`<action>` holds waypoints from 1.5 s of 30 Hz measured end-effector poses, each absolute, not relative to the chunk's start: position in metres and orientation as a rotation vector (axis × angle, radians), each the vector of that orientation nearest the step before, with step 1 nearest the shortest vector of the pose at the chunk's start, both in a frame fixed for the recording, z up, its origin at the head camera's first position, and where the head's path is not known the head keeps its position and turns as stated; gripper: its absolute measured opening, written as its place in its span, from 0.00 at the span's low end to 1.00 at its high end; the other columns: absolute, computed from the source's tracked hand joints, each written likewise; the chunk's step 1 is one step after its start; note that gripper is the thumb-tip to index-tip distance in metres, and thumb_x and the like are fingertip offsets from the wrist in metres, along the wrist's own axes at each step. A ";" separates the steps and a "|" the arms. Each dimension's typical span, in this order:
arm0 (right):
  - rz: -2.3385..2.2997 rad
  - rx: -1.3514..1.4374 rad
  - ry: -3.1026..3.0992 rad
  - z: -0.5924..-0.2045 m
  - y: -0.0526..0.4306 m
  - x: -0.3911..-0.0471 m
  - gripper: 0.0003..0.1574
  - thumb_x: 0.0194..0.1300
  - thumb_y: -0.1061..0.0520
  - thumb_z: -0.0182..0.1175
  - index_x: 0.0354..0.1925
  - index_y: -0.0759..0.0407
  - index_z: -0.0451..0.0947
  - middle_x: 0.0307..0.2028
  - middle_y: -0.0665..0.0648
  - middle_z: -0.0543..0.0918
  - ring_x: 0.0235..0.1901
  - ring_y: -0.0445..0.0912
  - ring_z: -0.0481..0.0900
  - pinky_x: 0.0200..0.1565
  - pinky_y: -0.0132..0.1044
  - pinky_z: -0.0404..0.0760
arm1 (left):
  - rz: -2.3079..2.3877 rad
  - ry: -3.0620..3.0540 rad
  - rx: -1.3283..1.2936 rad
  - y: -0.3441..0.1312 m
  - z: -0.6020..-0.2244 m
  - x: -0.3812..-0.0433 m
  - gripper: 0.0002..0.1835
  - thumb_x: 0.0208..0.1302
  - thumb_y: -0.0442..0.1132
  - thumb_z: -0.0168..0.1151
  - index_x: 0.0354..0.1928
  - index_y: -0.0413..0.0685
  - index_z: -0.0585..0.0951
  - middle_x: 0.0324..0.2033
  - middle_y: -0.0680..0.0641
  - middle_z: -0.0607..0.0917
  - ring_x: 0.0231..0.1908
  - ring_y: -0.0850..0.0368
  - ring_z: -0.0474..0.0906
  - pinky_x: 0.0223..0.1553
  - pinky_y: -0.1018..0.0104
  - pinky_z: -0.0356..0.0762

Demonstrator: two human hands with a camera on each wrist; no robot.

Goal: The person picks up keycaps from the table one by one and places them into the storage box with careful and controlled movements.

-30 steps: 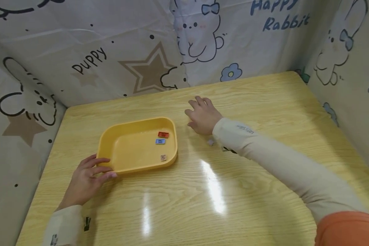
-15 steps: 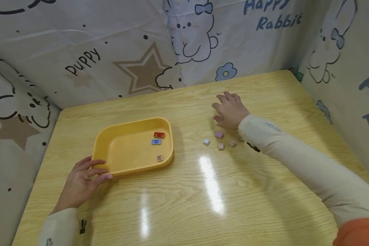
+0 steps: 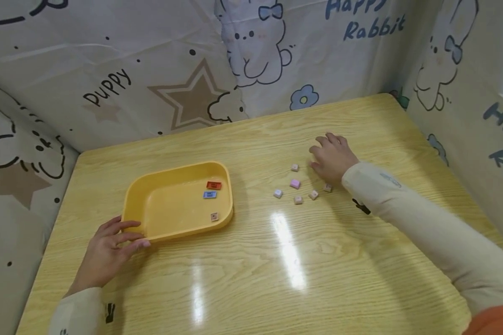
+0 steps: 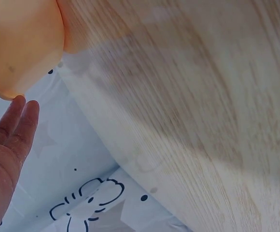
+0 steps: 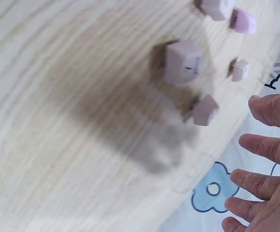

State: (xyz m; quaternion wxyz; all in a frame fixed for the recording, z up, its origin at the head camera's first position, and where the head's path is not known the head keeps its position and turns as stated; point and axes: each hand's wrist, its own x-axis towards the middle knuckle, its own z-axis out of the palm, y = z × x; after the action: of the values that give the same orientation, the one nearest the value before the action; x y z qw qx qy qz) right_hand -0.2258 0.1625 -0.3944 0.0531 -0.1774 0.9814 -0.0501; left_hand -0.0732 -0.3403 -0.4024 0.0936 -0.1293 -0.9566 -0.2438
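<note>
My left hand (image 3: pixel 102 258) grips the near left corner of a yellow plastic tray (image 3: pixel 167 207), fingers over the rim and thumb along its outside. Inside the tray's right part lie a red keycap (image 3: pixel 214 185), a blue keycap (image 3: pixel 209 195) and a small beige keycap (image 3: pixel 214 217). My right hand (image 3: pixel 334 159) hovers over the table with spread, loosely bent fingers, holding nothing. Loose keycaps lie left of and below it: a purple keycap (image 3: pixel 295 184), a white keycap (image 3: pixel 278 193) and several pale pink ones, such as the pale keycap (image 5: pixel 182 63) in the right wrist view.
The wood-grain table (image 3: pixel 243 279) meets a cartoon-printed cloth (image 3: pixel 159 93) at its back and along both sides. Light reflects off the tabletop in front of the keycaps.
My right hand has moved right, from beside the tray past the loose keycaps, which now show uncovered. My left hand stays on the tray's corner. The head view has shifted slightly.
</note>
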 end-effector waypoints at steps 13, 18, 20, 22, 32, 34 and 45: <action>-0.144 -0.518 2.969 -0.418 0.176 -0.220 0.16 0.68 0.51 0.57 0.48 0.59 0.80 0.62 0.68 0.72 0.66 0.68 0.63 0.66 0.66 0.62 | -0.749 -2.854 -0.368 -0.340 -0.402 -0.072 0.08 0.47 0.40 0.75 0.28 0.44 0.87 0.45 0.35 0.84 0.57 0.27 0.68 0.56 0.30 0.65; -0.113 -0.529 2.983 -0.420 0.176 -0.220 0.15 0.67 0.51 0.59 0.45 0.58 0.81 0.61 0.66 0.74 0.66 0.67 0.63 0.66 0.65 0.63 | -0.763 -2.851 -0.376 -0.339 -0.402 -0.072 0.08 0.47 0.39 0.74 0.28 0.43 0.87 0.45 0.36 0.84 0.57 0.26 0.68 0.55 0.29 0.65; -0.107 -0.526 2.980 -0.419 0.175 -0.220 0.15 0.67 0.50 0.59 0.45 0.58 0.82 0.61 0.66 0.74 0.66 0.66 0.63 0.66 0.64 0.63 | -0.761 -2.858 -0.372 -0.339 -0.401 -0.071 0.08 0.48 0.40 0.74 0.28 0.43 0.87 0.45 0.35 0.84 0.57 0.26 0.67 0.55 0.29 0.65; -0.101 -0.527 2.976 -0.418 0.175 -0.220 0.15 0.66 0.50 0.59 0.45 0.58 0.82 0.61 0.66 0.74 0.66 0.66 0.63 0.66 0.64 0.63 | -0.751 -2.866 -0.365 -0.339 -0.401 -0.071 0.09 0.48 0.40 0.74 0.29 0.43 0.87 0.46 0.35 0.84 0.57 0.26 0.67 0.55 0.28 0.65; -0.097 -0.544 2.983 -0.417 0.174 -0.221 0.14 0.66 0.49 0.60 0.43 0.57 0.83 0.61 0.66 0.74 0.66 0.65 0.64 0.66 0.64 0.63 | -0.738 -2.885 -0.352 -0.338 -0.398 -0.070 0.10 0.50 0.41 0.73 0.29 0.42 0.87 0.47 0.35 0.83 0.58 0.26 0.67 0.54 0.28 0.65; -0.097 -0.547 2.987 -0.416 0.173 -0.221 0.14 0.66 0.49 0.60 0.43 0.57 0.83 0.61 0.66 0.74 0.66 0.65 0.64 0.66 0.64 0.63 | -0.734 -2.885 -0.345 -0.338 -0.398 -0.070 0.10 0.49 0.41 0.73 0.29 0.42 0.87 0.47 0.35 0.83 0.58 0.26 0.67 0.53 0.28 0.65; -0.097 -0.591 2.980 -0.406 0.160 -0.222 0.14 0.67 0.49 0.58 0.45 0.55 0.83 0.63 0.65 0.72 0.67 0.64 0.63 0.68 0.63 0.62 | -0.712 -2.833 -0.388 -0.339 -0.401 -0.072 0.08 0.44 0.39 0.76 0.27 0.44 0.87 0.44 0.36 0.85 0.56 0.28 0.70 0.52 0.31 0.69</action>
State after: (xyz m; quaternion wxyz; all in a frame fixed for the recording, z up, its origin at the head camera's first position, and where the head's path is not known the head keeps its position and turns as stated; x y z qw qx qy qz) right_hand -0.2224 0.1601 -0.4059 0.0510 -0.1940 0.9792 -0.0319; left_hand -0.0724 -0.3392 -0.4010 0.0973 -0.1311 -0.9569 -0.2403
